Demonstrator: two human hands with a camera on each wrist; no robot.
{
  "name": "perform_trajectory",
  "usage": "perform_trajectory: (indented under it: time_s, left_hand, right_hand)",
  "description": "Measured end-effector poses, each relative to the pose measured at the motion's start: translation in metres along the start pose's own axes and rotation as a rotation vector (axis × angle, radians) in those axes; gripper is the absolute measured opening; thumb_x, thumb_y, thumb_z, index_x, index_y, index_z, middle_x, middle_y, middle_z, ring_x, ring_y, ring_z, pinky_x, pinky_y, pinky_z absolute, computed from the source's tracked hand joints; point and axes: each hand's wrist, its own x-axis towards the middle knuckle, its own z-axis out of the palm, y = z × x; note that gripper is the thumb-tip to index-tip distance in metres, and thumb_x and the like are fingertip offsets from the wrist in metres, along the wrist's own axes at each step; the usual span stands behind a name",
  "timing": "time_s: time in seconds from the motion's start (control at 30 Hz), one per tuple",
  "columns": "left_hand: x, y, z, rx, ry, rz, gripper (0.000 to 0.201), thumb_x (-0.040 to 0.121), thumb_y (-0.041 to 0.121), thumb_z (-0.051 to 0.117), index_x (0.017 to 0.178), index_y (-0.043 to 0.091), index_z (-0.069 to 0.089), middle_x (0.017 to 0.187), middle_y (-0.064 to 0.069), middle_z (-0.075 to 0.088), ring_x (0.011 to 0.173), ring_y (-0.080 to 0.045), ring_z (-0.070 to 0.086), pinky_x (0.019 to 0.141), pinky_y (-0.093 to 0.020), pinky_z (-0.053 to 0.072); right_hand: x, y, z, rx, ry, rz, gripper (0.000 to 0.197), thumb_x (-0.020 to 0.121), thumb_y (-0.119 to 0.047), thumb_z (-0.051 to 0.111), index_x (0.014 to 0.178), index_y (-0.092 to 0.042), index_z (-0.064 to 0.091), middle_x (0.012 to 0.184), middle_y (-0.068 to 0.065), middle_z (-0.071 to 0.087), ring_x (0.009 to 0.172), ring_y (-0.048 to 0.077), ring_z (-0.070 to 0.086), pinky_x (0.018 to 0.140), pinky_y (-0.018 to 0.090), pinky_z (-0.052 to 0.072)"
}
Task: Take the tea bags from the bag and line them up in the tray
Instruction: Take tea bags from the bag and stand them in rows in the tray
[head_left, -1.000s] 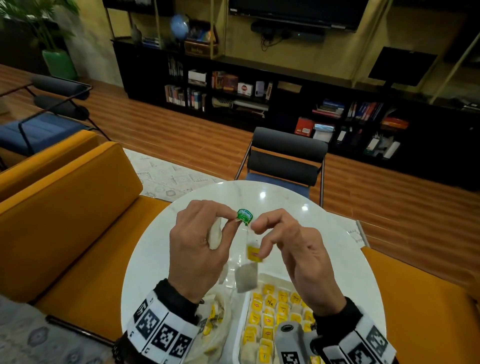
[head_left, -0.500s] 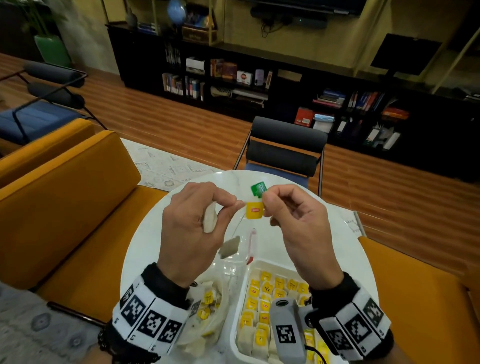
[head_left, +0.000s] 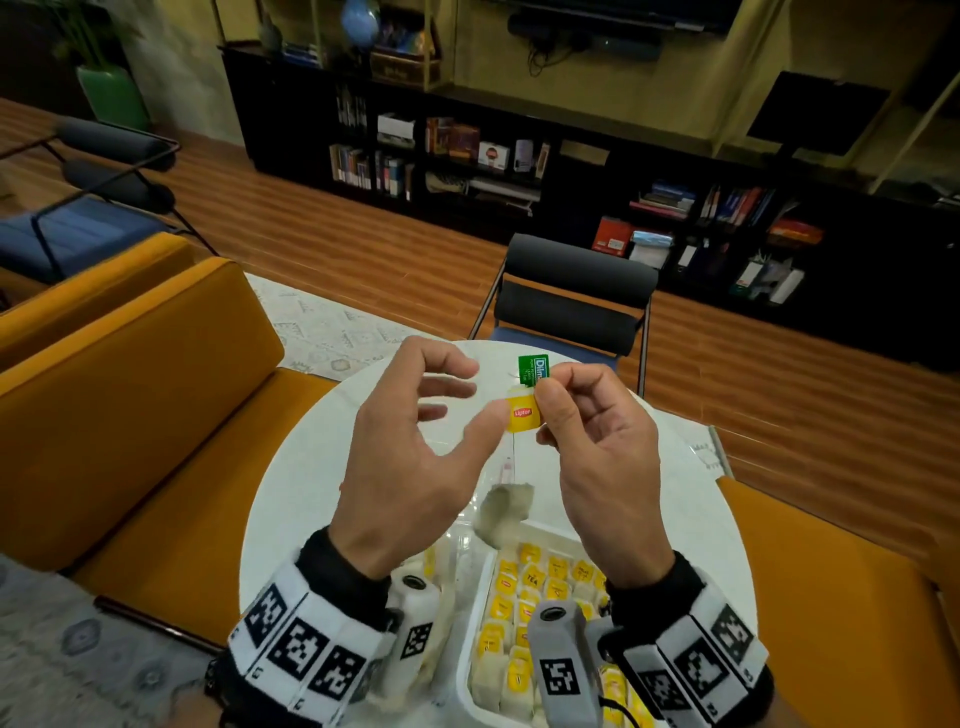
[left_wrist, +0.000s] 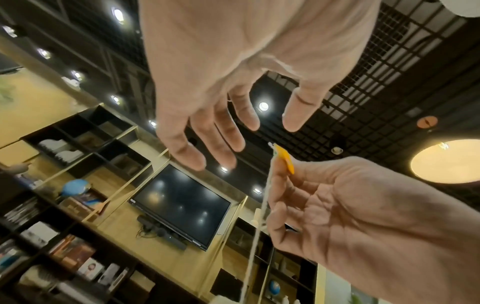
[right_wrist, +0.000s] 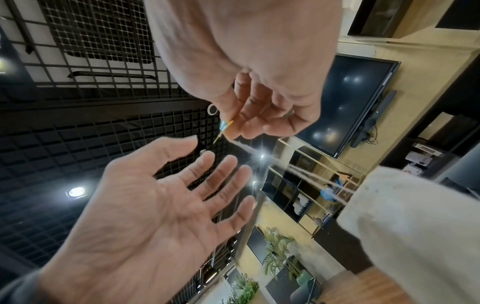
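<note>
My right hand (head_left: 545, 400) pinches two tea-bag tags together above the table, a yellow Lipton tag (head_left: 521, 413) and a green tag (head_left: 534, 368). Their strings (right_wrist: 298, 170) run down to a pale tea bag (head_left: 505, 512) hanging over the far end of the white tray (head_left: 464, 670). Rows of yellow-tagged tea bags (head_left: 519, 608) fill the tray. My left hand (head_left: 467, 395) is spread open beside the yellow tag, holding nothing; its thumb tip is very close to the tag's edge. The clear plastic bag (head_left: 444, 566) lies left of the tray, mostly hidden by my left wrist.
The round white marble table (head_left: 311, 493) bears the tray and the bag near its front edge. A black chair (head_left: 571, 306) stands behind it. Orange sofa seats (head_left: 156, 389) flank the table on both sides.
My left hand let go of what it pinched and spread open. The right hand now holds both tags alone, and the tea bag hangs lower on its strings.
</note>
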Motion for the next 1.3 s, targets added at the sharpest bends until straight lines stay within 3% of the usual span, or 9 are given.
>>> perform_trajectory:
  time_s: [0.1,0.17,0.33,0.47,0.57,0.77,1.0,1.2,1.3]
  left_hand:
    - [-0.003,0.001,0.007,0.199,0.110,0.087,0.040,0.082,0.057,0.068,0.096,0.021,0.061,0.100,0.009,0.061,0.101,-0.010,0.060,0.083,-0.017,0.047]
    - [-0.003,0.002,0.010,0.226,0.070,0.019,0.036,0.081,0.060,0.070,0.090,0.025,0.065,0.095,0.015,0.061,0.098,-0.006,0.059,0.080,-0.012,0.044]
    - [-0.001,0.000,0.007,0.097,0.007,-0.097,0.018,0.082,0.046,0.071,0.081,0.028,0.070,0.082,0.016,0.070,0.087,-0.005,0.066,0.077,-0.030,0.052]
    - [-0.001,-0.004,-0.006,0.002,-0.041,-0.116,0.023,0.085,0.040,0.075,0.075,0.022,0.065,0.073,0.010,0.066,0.068,-0.007,0.061,0.061,-0.027,0.044]
    - [-0.001,-0.008,-0.014,-0.133,-0.060,-0.176,0.019,0.087,0.030,0.075,0.076,0.020,0.063,0.082,-0.003,0.070,0.078,-0.022,0.066,0.069,-0.038,0.054]
    - [0.005,-0.005,-0.026,-0.306,-0.062,-0.268,0.020,0.094,-0.003,0.058,0.076,0.004,0.052,0.094,-0.011,0.077,0.089,-0.029,0.076,0.077,-0.031,0.058]
    - [0.005,-0.018,-0.037,-0.398,0.019,-0.416,0.029,0.097,-0.008,0.047,0.070,0.004,0.047,0.096,-0.017,0.076,0.091,-0.035,0.074,0.077,-0.039,0.056]
    - [0.007,-0.022,-0.027,-0.520,0.046,-0.516,0.032,0.100,0.001,0.046,0.070,0.011,0.044,0.064,-0.009,0.058,0.074,-0.028,0.068,0.068,-0.037,0.055]
    - [0.007,-0.025,-0.021,-0.434,-0.010,-0.543,0.026,0.101,0.006,0.051,0.077,0.012,0.042,0.059,-0.004,0.047,0.059,-0.023,0.052,0.054,-0.031,0.043]
  right_hand:
    - [-0.003,-0.001,0.002,-0.017,0.016,-0.041,0.008,0.094,-0.017,0.060,0.096,-0.011,0.063,0.087,0.001,0.069,0.078,0.006,0.065,0.069,0.019,0.052]
    - [-0.004,-0.002,0.002,-0.025,0.020,-0.050,0.005,0.094,-0.016,0.060,0.096,-0.013,0.063,0.088,0.001,0.070,0.081,0.007,0.066,0.068,0.019,0.052]
    - [-0.004,0.001,0.001,-0.037,0.033,-0.009,0.006,0.096,-0.015,0.060,0.097,-0.012,0.064,0.087,0.003,0.071,0.080,0.011,0.067,0.069,0.021,0.052]
    - [-0.003,0.005,-0.001,0.005,0.067,0.113,0.010,0.099,-0.020,0.057,0.099,-0.013,0.064,0.089,0.003,0.073,0.082,0.015,0.067,0.072,0.029,0.053]
    - [-0.002,0.009,-0.002,-0.010,0.063,0.161,0.012,0.099,-0.020,0.057,0.099,-0.012,0.065,0.090,0.003,0.072,0.081,0.013,0.066,0.071,0.029,0.054]
    - [-0.006,0.018,-0.005,-0.007,0.069,0.245,0.013,0.101,-0.017,0.051,0.098,-0.009,0.061,0.094,0.005,0.074,0.083,0.017,0.070,0.072,0.031,0.055]
    - [-0.005,0.011,-0.010,0.476,0.120,0.372,0.016,0.106,-0.018,0.039,0.098,-0.010,0.050,0.098,0.013,0.071,0.088,0.032,0.071,0.078,0.041,0.055]
    - [-0.006,0.009,0.000,0.386,0.034,0.338,0.018,0.107,-0.019,0.035,0.101,-0.010,0.049,0.096,0.011,0.071,0.082,0.034,0.072,0.073,0.040,0.055]
    - [-0.007,0.008,0.003,0.356,-0.014,0.306,0.017,0.107,-0.021,0.034,0.104,-0.010,0.046,0.095,0.010,0.071,0.077,0.034,0.071,0.068,0.037,0.055]
